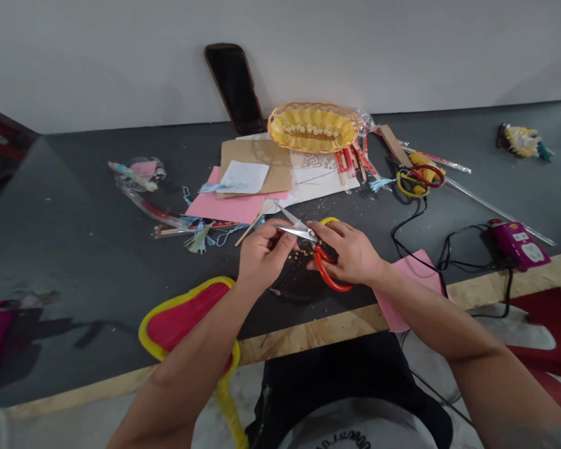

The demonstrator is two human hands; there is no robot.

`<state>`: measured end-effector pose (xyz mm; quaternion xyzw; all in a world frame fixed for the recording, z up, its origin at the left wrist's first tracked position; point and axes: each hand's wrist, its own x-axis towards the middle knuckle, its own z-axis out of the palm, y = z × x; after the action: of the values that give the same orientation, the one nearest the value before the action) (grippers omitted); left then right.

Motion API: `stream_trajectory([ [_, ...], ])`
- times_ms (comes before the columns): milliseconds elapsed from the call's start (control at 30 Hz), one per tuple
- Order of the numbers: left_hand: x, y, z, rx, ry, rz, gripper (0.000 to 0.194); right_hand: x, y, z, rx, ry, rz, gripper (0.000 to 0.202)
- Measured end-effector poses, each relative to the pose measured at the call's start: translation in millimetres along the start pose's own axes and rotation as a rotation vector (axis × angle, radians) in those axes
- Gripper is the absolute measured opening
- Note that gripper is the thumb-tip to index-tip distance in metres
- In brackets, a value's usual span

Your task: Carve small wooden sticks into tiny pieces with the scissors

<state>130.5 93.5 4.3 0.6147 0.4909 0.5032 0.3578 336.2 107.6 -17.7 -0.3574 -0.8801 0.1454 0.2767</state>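
Note:
My right hand [350, 251] grips a pair of scissors [328, 269] with red and yellow handles. Its silver blades are spread apart and point left. My left hand [266, 254] is closed in a pinch right at the lower blade; whatever lies between its fingertips is too small or hidden to name. A thin pale stick [249, 231] shows just beyond the left fingers, and I cannot tell whether they hold it. Small tan crumbs [303, 254] are scattered on the dark table below the blades. Under my left forearm is a red fan-shaped piece [182, 315] with a yellow border.
Pink, brown and white papers [217, 201] lie beyond my hands, near a yellow basket [312, 144] and a leaning phone [234, 87]. To the right are a yellow glue gun [423, 167], more scissors [427, 176], black cords and a purple power socket [518, 243]. Blue tassels [201, 237] lie left.

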Motion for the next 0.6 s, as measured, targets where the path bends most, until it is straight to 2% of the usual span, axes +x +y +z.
stream_trajectory([
  [167, -0.9, -3.5, 0.7, -0.008, 0.019, 0.017, 0.018, 1.4, 1.1, 0.3, -0.002, 0.007, 0.009, 0.069],
  [300, -1.9, -4.9, 0.0, -0.053, -0.016, 0.012, 0.013, 1.8, 2.1, -0.3, -0.012, 0.004, -0.010, 0.076],
  [600, -1.2, -6.1, 0.2, -0.176, -0.061, -0.046, 0.024, 0.6, 3.4, 2.2, -0.004, 0.017, -0.063, 0.073],
])
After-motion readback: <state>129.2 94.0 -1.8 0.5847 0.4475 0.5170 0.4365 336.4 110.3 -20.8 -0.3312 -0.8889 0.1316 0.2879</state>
